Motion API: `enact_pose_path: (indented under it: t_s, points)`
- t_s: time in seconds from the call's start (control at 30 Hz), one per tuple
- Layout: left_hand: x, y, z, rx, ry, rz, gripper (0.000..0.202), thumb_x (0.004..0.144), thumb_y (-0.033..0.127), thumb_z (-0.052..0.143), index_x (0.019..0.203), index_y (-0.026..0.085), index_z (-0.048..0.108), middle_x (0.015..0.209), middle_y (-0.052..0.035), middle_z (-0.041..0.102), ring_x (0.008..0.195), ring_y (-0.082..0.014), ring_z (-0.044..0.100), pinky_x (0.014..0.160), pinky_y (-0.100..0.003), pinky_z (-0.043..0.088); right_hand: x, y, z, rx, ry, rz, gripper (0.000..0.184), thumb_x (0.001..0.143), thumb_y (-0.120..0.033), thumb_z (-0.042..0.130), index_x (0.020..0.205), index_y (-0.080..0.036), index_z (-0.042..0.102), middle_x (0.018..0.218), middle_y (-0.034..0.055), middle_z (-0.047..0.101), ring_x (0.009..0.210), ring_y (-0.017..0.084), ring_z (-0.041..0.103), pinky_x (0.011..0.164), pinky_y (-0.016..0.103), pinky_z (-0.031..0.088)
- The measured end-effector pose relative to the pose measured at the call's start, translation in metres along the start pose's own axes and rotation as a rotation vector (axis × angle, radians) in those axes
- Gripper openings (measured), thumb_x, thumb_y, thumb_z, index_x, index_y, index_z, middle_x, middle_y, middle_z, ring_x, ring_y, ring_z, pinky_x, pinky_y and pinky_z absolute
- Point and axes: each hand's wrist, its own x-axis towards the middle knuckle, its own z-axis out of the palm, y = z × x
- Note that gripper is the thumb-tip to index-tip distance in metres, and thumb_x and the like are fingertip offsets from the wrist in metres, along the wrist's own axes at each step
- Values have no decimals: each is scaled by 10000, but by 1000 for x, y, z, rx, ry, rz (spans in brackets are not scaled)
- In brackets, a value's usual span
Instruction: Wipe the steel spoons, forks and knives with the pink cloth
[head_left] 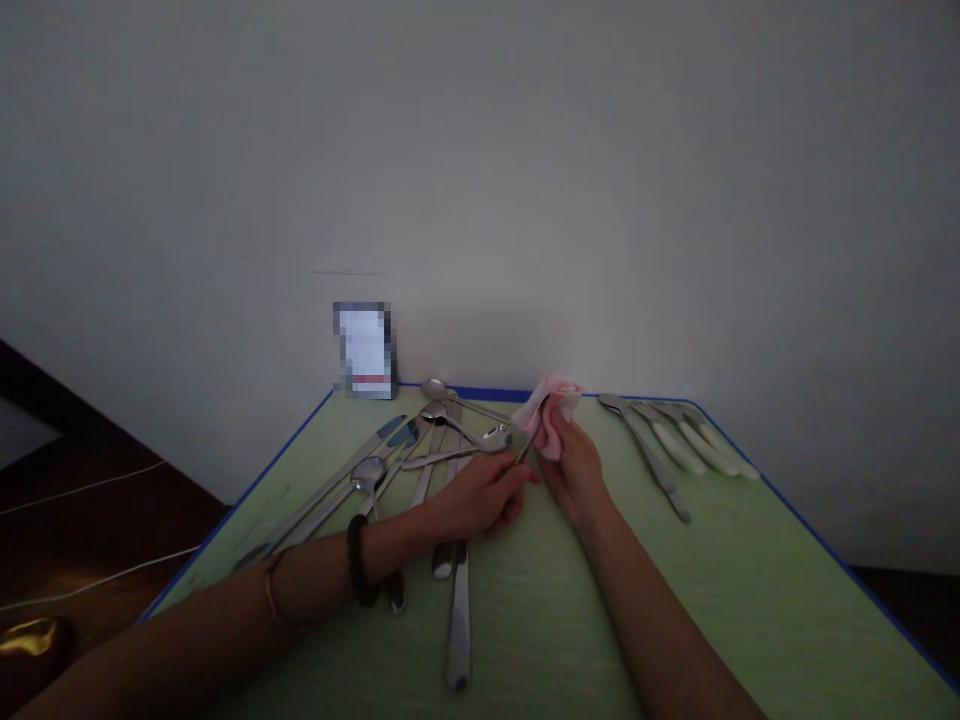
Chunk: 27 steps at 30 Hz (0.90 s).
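My left hand (480, 495) is closed around the handle of a slim metal piece of cutlery (529, 442), which points up and to the right. Its far end disappears into a pink and white cloth (553, 425), so I cannot tell whether it is a spoon or a fork. The cloth is gripped and folded over that end by my right hand (579, 470). Beneath and beside my left forearm lies a loose pile of metal cutlery, with a spoon (367, 475), a table knife (330, 485) and a long handle (459, 630) among it.
At the table's right side, several white-handled pieces (679, 447) lie in a row beside an all-metal piece (651, 460). A phone (366, 350) leans upright on the wall (480, 180) at the back left. The green table (750, 600) has a blue edge.
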Motion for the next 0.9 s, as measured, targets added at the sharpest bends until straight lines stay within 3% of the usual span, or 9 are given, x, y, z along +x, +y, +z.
enact_pose_path:
  t_s: [0.1,0.17,0.33,0.47,0.57,0.73,0.9]
  points:
    - [-1,3,-1,97,17,49,291,918,353,364,944,150,570,514,68,466,424,-86,396,414,-188,314,9,-4,-3,145,32,-12,79,776,-212,724,841,-205,681,808,-27,714,779,80,653,702,155,549]
    - [0,4,-2,92,45,65,315,933,333,336,943,140,585,510,70,439,438,-88,371,437,-197,306,14,-7,-5,187,-14,59,82,821,-168,662,886,-214,681,855,-25,724,804,77,658,738,163,553]
    - [3,3,-1,29,48,-4,298,919,283,346,948,126,597,508,68,423,430,-94,353,446,-213,294,17,-10,-5,159,-96,173,107,846,-141,608,890,-200,686,823,-19,727,716,88,651,671,174,551]
    - [3,2,0,92,115,45,324,928,298,339,876,127,610,513,54,427,456,-100,384,474,-218,315,16,-12,-1,142,-155,237,136,894,-258,574,964,-210,682,857,-15,734,704,100,647,597,189,535]
    - [3,0,-1,31,129,65,356,940,319,315,892,130,613,502,61,397,429,-98,351,449,-218,295,13,-15,-3,185,-108,246,191,914,-302,517,911,-207,683,798,-12,728,670,110,637,580,211,528]
    - [4,-4,0,-30,135,35,332,937,331,340,923,132,605,496,68,381,411,-93,318,431,-215,285,7,-20,-9,186,-15,237,172,825,-220,526,725,-194,665,699,13,702,639,141,625,601,256,523]
    - [4,-3,1,-32,142,30,362,937,369,320,858,154,600,487,59,372,417,-105,318,426,-225,272,-2,-17,-3,70,-126,201,99,776,-230,580,736,-183,657,684,2,684,577,127,585,516,233,483]
